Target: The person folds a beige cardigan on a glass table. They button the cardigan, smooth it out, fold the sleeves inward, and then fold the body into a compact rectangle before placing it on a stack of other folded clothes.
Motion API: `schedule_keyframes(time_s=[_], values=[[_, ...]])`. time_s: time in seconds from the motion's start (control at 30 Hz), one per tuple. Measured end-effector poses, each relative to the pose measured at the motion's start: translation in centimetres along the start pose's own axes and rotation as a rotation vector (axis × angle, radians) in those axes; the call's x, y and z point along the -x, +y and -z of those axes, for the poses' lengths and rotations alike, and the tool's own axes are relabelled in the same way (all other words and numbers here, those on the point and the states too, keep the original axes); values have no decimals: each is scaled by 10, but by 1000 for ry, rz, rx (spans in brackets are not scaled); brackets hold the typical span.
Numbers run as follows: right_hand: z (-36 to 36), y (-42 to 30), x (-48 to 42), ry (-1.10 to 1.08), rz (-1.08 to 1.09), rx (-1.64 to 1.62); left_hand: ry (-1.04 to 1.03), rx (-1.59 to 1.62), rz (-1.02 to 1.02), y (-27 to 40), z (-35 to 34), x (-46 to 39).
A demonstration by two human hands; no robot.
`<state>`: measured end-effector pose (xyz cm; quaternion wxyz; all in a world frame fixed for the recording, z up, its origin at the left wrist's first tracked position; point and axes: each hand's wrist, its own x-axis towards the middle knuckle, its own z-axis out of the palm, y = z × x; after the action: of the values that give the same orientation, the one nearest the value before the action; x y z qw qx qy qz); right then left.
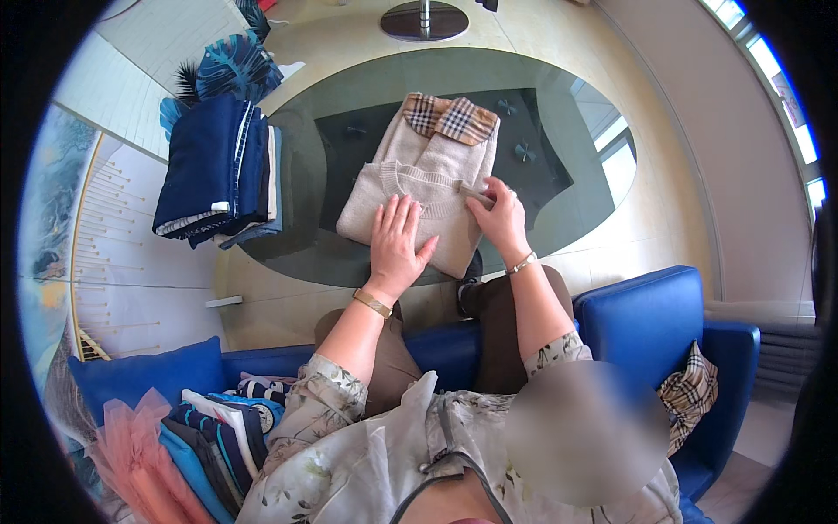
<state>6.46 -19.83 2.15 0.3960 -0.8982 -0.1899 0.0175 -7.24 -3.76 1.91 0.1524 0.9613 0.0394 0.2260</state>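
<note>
A beige knitted sweater lies folded on the oval glass table before me. Its ribbed round neckline faces up, and the plaid cuffs rest side by side at the far end. My left hand lies palm down on the sweater just below the neckline, fingers spread. With thumb and fingers, my right hand pinches a bit of knit at the right side of the neckline. Part of the sweater's near right side is hidden by my right hand.
A stack of folded dark blue clothes stands at the table's left. On the blue sofa, folded garments and coral tulle lie left of me; plaid cloth lies at right. A round metal base stands beyond the table.
</note>
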Motion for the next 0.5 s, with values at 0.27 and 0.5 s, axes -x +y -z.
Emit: schedule_keyframes(time_s=[0.27,0.5], values=[[-32,-12,16,33,330,281,-41,-17,6,1,2,-2],[-26,-36,18,19,676,89,-48,23,9,-2,2,-3]])
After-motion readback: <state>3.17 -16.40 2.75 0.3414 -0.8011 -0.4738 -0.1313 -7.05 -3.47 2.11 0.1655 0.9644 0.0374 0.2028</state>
